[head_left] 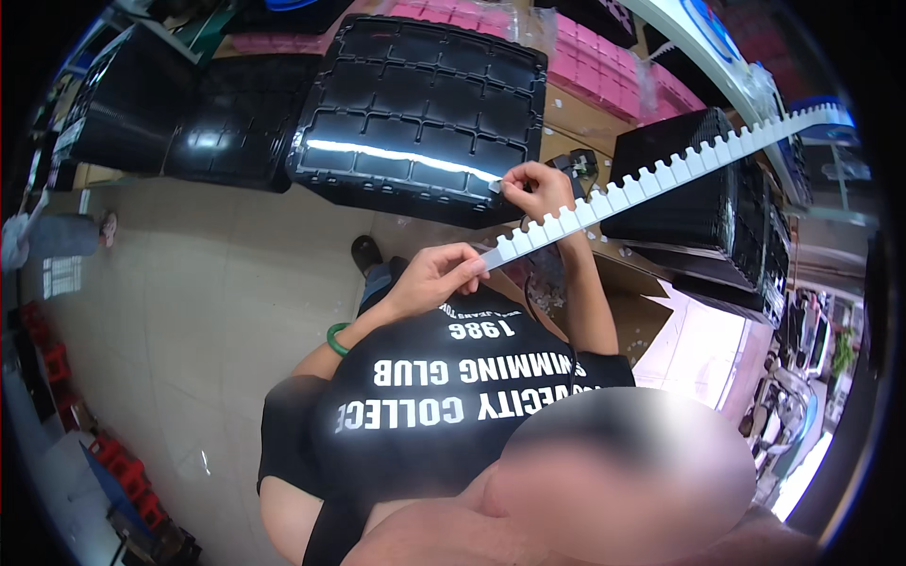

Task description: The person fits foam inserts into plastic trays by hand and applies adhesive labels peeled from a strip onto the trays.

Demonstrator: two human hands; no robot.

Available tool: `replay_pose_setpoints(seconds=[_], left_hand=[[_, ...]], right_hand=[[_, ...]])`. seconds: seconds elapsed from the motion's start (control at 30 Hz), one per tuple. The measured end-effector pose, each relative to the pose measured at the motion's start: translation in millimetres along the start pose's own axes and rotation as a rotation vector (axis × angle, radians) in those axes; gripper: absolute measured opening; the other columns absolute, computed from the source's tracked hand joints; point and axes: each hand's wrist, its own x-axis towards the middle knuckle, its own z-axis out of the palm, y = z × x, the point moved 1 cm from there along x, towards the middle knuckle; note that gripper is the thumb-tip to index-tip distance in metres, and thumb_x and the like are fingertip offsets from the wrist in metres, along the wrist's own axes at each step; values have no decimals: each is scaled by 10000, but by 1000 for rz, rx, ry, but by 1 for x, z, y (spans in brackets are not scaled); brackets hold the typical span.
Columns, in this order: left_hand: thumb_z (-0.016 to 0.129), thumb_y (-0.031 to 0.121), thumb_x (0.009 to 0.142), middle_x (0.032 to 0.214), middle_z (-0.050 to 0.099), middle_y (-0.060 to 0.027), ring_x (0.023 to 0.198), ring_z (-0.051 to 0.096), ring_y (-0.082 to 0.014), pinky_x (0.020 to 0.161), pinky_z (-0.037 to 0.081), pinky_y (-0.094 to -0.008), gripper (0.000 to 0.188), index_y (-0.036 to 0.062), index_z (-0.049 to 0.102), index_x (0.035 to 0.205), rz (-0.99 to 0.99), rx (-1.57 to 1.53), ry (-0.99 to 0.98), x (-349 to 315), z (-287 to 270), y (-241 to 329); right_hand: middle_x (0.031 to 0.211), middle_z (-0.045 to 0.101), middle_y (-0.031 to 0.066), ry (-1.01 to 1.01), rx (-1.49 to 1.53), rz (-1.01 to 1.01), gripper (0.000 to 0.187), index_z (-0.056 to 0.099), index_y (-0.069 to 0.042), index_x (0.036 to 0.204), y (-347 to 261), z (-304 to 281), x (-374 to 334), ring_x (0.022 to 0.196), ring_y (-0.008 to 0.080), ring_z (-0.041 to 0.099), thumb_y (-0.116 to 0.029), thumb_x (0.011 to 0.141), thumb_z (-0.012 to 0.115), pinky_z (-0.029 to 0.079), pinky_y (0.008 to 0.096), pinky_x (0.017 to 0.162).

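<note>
My left hand, with a green bangle on its wrist, pinches the near end of a long pale strip of stickers. The strip rises to the right, with white tabs standing along its upper edge. My right hand is closed at the near right corner of a stack of black plastic trays. Thumb and forefinger grip a small white sticker against that corner; whether it is stuck there I cannot tell. The strip passes in front of my right wrist.
Black tray stacks stand at the left and the right. Pink trays lie behind. A small black device sits beside my right hand. The strip's far end meets a blue reel. Another person's foot shows at the left.
</note>
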Motion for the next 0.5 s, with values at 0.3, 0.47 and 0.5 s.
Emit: replay_pose_setpoints(seconds=[0.3, 0.47, 0.5], left_hand=[[549, 155, 962, 699, 564, -23, 569, 488, -66, 553, 394, -204, 210, 29, 583, 797, 39, -257, 148, 9, -30, -6], [565, 211, 956, 658, 534, -3, 563, 471, -70, 574, 394, -216, 235, 36, 582, 800, -69, -475, -45, 23, -31, 12], [565, 211, 956, 658, 534, -3, 563, 471, -70, 574, 394, -216, 235, 36, 582, 800, -69, -474, -48, 22, -36, 12]], right_hand=[[730, 634, 71, 263, -362, 599, 120, 619, -63, 899, 150, -49, -170, 643, 257, 590, -56, 782, 645, 490, 354, 640], [878, 673, 65, 340, 227, 265, 226, 683, -29, 1075, 60, -36, -122, 781, 96, 607, -109, 868, 638, 491, 243, 664], [872, 665, 29, 142, 437, 289, 197, 681, -14, 1055, 4, -29, -93, 768, 68, 598, -103, 893, 613, 481, 225, 656]])
